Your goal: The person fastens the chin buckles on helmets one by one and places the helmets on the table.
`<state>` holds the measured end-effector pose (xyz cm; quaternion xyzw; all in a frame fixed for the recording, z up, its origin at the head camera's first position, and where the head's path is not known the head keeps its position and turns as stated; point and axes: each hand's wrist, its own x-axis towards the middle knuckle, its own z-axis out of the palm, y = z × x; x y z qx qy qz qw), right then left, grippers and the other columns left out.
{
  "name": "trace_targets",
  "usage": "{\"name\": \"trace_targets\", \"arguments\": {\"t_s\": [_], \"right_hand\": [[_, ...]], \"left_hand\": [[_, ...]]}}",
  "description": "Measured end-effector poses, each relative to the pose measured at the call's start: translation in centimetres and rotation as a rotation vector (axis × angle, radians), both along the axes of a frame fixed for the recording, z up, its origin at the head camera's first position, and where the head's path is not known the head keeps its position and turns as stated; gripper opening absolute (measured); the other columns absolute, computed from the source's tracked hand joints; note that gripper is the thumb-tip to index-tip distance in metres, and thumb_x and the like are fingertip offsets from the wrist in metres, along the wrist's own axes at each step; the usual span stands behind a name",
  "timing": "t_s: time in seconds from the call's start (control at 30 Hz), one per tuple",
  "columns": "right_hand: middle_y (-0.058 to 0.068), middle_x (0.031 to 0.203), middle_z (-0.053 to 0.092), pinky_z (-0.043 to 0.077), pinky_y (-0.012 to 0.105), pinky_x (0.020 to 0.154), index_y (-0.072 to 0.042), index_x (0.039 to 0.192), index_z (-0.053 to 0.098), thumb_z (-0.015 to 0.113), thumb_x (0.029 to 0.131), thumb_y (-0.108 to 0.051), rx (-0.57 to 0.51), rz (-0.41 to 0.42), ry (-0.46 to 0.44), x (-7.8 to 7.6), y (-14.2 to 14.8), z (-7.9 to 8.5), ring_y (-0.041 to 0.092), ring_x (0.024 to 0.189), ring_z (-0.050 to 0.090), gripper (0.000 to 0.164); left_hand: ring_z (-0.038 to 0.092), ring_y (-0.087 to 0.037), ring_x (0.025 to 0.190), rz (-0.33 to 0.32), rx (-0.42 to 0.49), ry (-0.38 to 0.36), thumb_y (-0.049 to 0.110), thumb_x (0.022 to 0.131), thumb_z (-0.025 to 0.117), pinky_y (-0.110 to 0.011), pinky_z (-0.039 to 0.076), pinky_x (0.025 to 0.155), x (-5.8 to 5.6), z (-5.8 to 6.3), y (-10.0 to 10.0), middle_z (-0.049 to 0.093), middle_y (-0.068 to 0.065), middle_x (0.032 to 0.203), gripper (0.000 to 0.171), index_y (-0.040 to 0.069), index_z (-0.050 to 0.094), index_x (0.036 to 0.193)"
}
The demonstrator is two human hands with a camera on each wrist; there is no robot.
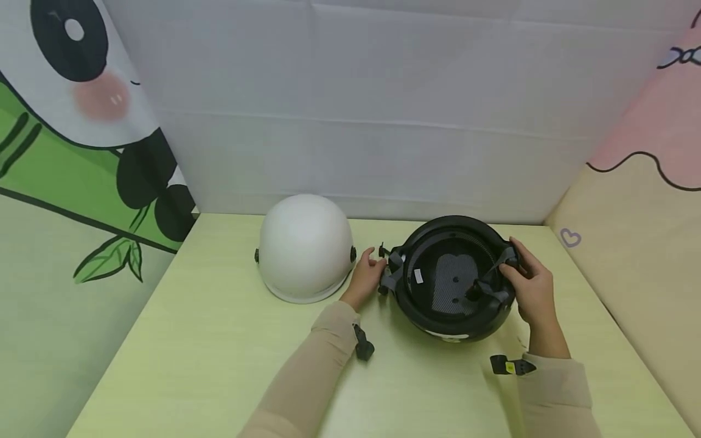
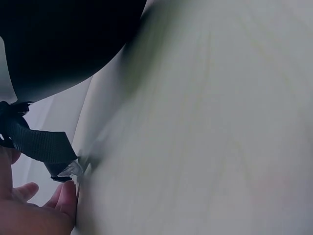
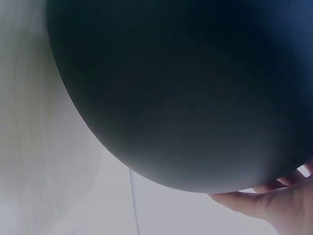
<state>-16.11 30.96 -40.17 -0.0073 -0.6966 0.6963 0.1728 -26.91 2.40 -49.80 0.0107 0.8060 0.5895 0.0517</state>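
A black helmet [image 1: 429, 328] is held upside down at the right, its dark padded inside and grey straps [image 1: 495, 267] facing up. My right hand [image 1: 533, 286] grips its right rim, thumb at the inner side and fingers outside; in the right wrist view the fingers lie against the smooth dark shell [image 3: 186, 107]. At the opposite rim, my left hand [image 1: 366, 277] is beside a hanging strap [image 2: 41, 144] and buckle, with fingers apart; whether they touch is unclear. A white helmet [image 1: 306, 249] stands dome up, just left of my left hand.
Both helmets are over a pale yellow-green table [image 1: 219, 365]. A white sheet-like wall [image 1: 383, 121] rises behind it. Cartoon-printed panels stand left [image 1: 55, 231] and right [image 1: 635, 243]. Each wrist wears a black strap-on device [image 1: 362, 344].
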Motion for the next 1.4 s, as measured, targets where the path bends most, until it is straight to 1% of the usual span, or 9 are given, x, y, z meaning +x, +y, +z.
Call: {"name": "trace_targets", "arguments": {"t_s": [0.13,0.2,0.4,0.6,0.7,0.87,1.03,1.17,1.4], "right_hand": [[0.016,0.137,0.046,0.05,0.016,0.075,-0.013,0.144,0.05,0.058,0.094,0.002,0.071,0.015,-0.025,-0.1,0.2,0.0,0.004,0.104,0.056,0.053],[0.018,0.138,0.044,0.05,0.016,0.075,-0.012,0.145,0.049,0.058,0.094,0.002,0.099,0.02,-0.027,-0.1,0.3,-0.1,0.003,0.104,0.055,0.053],[0.013,0.133,0.048,0.049,0.015,0.077,-0.01,0.144,0.049,0.057,0.093,0.004,0.121,0.024,-0.021,-0.2,0.6,-0.2,0.002,0.103,0.056,0.053],[0.004,0.129,0.051,0.048,0.014,0.078,-0.01,0.145,0.048,0.057,0.094,0.002,0.074,0.034,-0.028,-0.1,0.9,-0.6,0.003,0.104,0.055,0.053],[0.001,0.127,0.052,0.048,0.014,0.078,-0.011,0.145,0.049,0.058,0.094,0.002,0.055,0.028,-0.034,0.0,0.9,-0.6,0.002,0.104,0.055,0.053],[0.002,0.127,0.051,0.048,0.014,0.078,-0.01,0.145,0.048,0.058,0.094,0.001,0.055,0.013,-0.047,0.2,1.0,-0.6,0.002,0.104,0.055,0.053],[0.007,0.131,0.049,0.047,0.013,0.079,-0.01,0.145,0.047,0.059,0.094,0.0,0.073,-0.009,-0.073,0.2,1.2,-0.7,0.001,0.104,0.054,0.053],[0.003,0.129,0.051,0.046,0.012,0.079,-0.011,0.145,0.048,0.059,0.094,0.001,0.062,-0.016,-0.082,0.2,1.3,-0.9,0.002,0.104,0.054,0.054],[-0.004,0.12,0.055,0.047,0.012,0.078,-0.01,0.143,0.05,0.059,0.093,0.002,0.053,-0.027,-0.069,0.2,1.4,-1.2,0.002,0.102,0.055,0.052]], "left_hand": [[0.057,-0.033,0.107,-0.006,-0.015,0.002,0.026,0.099,0.054,-0.047,0.043,0.092,-0.1,-0.2,-0.1,0.057,-0.02,0.117,0.057,0.004,0.035,0.149],[0.057,-0.033,0.107,-0.009,-0.022,0.003,0.026,0.099,0.053,-0.047,0.043,0.093,-0.1,-0.2,-0.2,0.058,-0.02,0.117,0.057,0.004,0.035,0.149],[0.058,-0.033,0.106,-0.024,-0.021,-0.012,0.029,0.101,0.052,-0.047,0.043,0.092,0.1,-0.2,-0.2,0.06,-0.017,0.117,0.057,0.008,0.032,0.15],[0.06,-0.031,0.101,-0.035,-0.027,-0.024,0.027,0.099,0.055,-0.045,0.045,0.09,0.2,0.0,0.0,0.062,-0.016,0.114,0.057,0.008,0.035,0.149],[0.061,-0.028,0.096,-0.033,-0.05,-0.024,0.026,0.098,0.057,-0.044,0.047,0.087,0.1,-0.2,0.1,0.063,-0.014,0.109,0.053,0.005,0.041,0.144],[0.061,-0.026,0.092,-0.02,-0.059,-0.024,0.024,0.097,0.059,-0.041,0.048,0.084,0.1,-0.4,0.1,0.063,-0.013,0.107,0.042,0.003,0.052,0.133],[0.061,-0.024,0.087,-0.017,-0.06,0.022,0.022,0.097,0.06,-0.038,0.048,0.08,0.4,-0.6,-0.1,0.065,-0.01,0.099,0.029,0.0,0.063,0.115],[0.061,-0.022,0.081,-0.013,-0.076,0.052,0.022,0.097,0.06,-0.037,0.049,0.077,0.6,-0.8,-0.3,0.065,-0.008,0.092,0.023,0.001,0.067,0.103],[0.06,-0.022,0.088,0.026,-0.075,0.094,0.023,0.097,0.06,-0.039,0.048,0.081,0.7,-1.7,-0.2,0.066,-0.006,0.094,0.021,0.004,0.069,0.1]]}}
